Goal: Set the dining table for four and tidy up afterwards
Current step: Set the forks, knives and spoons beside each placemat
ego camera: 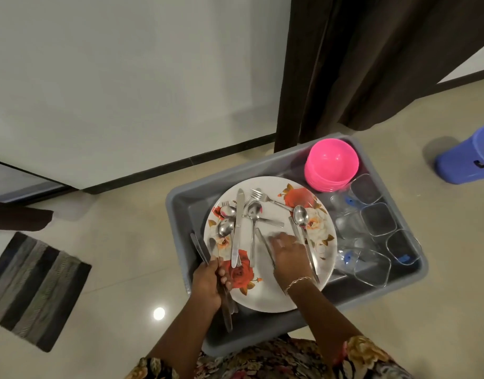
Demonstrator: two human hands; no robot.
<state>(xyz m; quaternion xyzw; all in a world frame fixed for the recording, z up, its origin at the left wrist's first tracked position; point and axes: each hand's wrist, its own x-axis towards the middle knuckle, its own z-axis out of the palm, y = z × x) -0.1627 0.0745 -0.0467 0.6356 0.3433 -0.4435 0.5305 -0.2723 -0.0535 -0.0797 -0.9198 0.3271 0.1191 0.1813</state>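
1. Glossy beige tile floor [120, 258], with one bright spot of reflected light [159, 313].
2. Plain white wall [126, 77], edged by a dark skirting board [180, 170].
3. Dark brown curtain [372, 64] hangs to the floor.
4. Striped grey-and-black mat [33, 291] at left.
5. Blue plastic stool [468, 157] at right.

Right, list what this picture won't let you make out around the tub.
Head view only:
- Plates: how many are stacked; the top one covers any below.
- Pink bowls: count unclear; they are nested.
- Right hand: blurred, so its grip can't be told.
- Cutlery in the left hand: count hidden by fingers.
- Tub: near edge hidden by the person's clothing.
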